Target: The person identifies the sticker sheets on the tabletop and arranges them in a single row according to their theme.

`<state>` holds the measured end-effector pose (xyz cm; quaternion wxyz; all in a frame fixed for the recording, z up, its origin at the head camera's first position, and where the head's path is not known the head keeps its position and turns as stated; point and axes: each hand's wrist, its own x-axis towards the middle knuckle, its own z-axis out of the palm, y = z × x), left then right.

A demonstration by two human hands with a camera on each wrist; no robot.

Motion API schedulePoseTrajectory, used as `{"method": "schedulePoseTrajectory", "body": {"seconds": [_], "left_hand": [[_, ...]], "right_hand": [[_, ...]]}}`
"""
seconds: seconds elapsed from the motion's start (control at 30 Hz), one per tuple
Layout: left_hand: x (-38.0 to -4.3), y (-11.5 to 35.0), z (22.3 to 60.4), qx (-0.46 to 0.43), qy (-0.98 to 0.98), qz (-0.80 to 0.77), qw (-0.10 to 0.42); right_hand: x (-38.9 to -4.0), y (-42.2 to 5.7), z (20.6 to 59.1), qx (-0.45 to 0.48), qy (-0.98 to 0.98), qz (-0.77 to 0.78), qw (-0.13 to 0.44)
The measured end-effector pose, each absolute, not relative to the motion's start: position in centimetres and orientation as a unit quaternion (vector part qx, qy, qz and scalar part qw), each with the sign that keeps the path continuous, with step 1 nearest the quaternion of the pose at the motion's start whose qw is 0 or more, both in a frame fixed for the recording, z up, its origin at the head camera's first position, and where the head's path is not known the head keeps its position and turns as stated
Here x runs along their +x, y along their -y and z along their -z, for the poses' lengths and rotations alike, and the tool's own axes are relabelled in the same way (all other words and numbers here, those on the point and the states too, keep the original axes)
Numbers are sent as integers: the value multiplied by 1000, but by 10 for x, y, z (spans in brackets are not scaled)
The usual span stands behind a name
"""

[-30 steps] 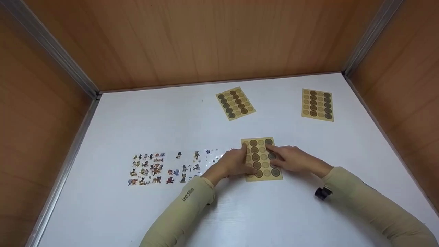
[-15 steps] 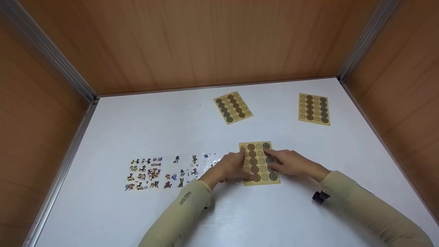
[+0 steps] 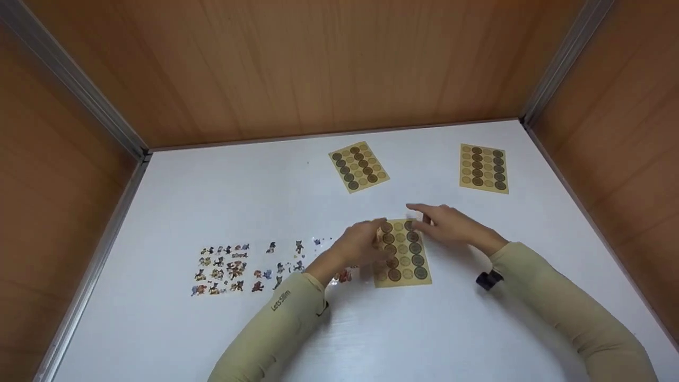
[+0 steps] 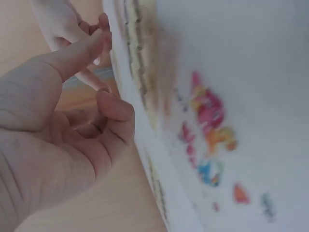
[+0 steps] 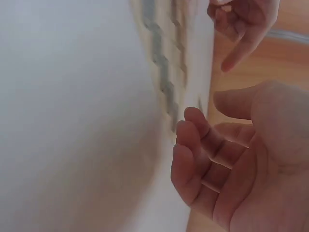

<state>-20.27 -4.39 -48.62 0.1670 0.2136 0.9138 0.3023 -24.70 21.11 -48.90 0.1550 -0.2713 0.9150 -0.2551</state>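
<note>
A tan sheet of round, coin-like stickers [image 3: 403, 260] lies on the white table, with light and dark circles in columns. Over its left edge hovers my left hand [image 3: 359, 245]; in the left wrist view thumb and forefinger stand apart with nothing between them. Above the sheet's upper right corner is my right hand [image 3: 450, 225], its forefinger extended past the top edge. The right wrist view shows its other fingers [image 5: 186, 159] loosely bent and nothing held. Left of the tan sheet, clear sheets with small cartoon figures [image 3: 236, 269] lie in a row, partly hidden by my left arm.
Two more tan sticker sheets lie farther back, a tilted one [image 3: 359, 167] near the middle and another [image 3: 484, 168] at the right. Wood-grain panels [image 3: 329, 69] enclose the table at the back and both sides. A dark device [image 3: 489, 279] sits at my right wrist.
Both hands were resting on the tan sheet; they have lifted off it, the right one moving up toward its top corner. The sheets have stayed in place while the view shifted slightly.
</note>
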Motion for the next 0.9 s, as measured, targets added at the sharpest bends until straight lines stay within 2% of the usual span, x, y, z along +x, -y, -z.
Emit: {"method": "schedulePoseTrajectory", "body": {"seconds": [0.23, 0.47, 0.67, 0.9], "left_hand": [[-242, 61, 471, 222, -938, -248, 102], [-290, 79, 464, 188, -955, -210, 96], [-325, 89, 466, 132, -962, -221, 89], [-351, 96, 488, 60, -964, -243, 86]], "right_hand": [[-307, -205, 471, -263, -928, 247, 96], [-349, -182, 470, -254, -936, 230, 80], [-369, -158, 479, -252, -941, 213, 80], [-370, -144, 493, -257, -943, 192, 94]]}}
